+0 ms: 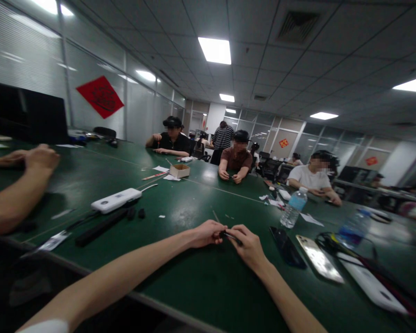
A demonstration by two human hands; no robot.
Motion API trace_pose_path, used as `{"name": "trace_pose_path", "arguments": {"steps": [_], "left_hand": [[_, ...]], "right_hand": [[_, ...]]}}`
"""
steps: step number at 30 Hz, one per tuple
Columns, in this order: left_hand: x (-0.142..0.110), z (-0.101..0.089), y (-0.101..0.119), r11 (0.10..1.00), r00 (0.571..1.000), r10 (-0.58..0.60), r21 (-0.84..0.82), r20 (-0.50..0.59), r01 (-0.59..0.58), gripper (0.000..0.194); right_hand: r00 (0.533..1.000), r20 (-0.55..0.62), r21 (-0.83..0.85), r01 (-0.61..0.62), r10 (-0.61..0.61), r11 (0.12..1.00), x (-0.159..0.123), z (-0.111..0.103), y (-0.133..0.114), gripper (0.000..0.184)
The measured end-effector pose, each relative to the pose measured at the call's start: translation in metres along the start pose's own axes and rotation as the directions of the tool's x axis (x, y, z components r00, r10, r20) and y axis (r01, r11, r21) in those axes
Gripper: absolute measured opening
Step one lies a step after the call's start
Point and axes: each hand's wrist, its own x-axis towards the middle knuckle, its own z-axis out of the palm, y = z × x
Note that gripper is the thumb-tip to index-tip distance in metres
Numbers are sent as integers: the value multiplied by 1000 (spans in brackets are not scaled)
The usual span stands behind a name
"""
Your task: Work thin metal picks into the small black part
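Just above the green table [194, 263], in the middle of the head view, both of my hands meet. My left hand [208, 232] pinches a small black piece [223, 234], too small and dark to make out. In the closed fingers of my right hand [247, 244] lies a slim dark pen-like tool [234, 238], its tip against or close to that piece. Which kind of tool it is cannot be told. Nearest to my right hand is a black phone [287, 247], lying flat.
A white power strip [117, 200] and a long black bar [100, 227] lie to the left. At right are a water bottle [294, 208], a gold phone [319, 259] and a white device [372, 283] with cables. A small box [179, 171] stands farther back. Co-workers sit around the table.
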Motion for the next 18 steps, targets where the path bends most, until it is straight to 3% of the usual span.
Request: {"name": "trace_pose_path", "arguments": {"steps": [8, 18], "left_hand": [[1, 0, -1, 999, 999, 13, -32, 47, -11, 28], [2, -1, 0, 999, 1000, -15, 30, 20, 14, 28]], "right_hand": [[1000, 22, -32, 17, -17, 999, 1, -4, -4, 27], [977, 159, -280, 183, -143, 942, 5, -13, -9, 32]]}}
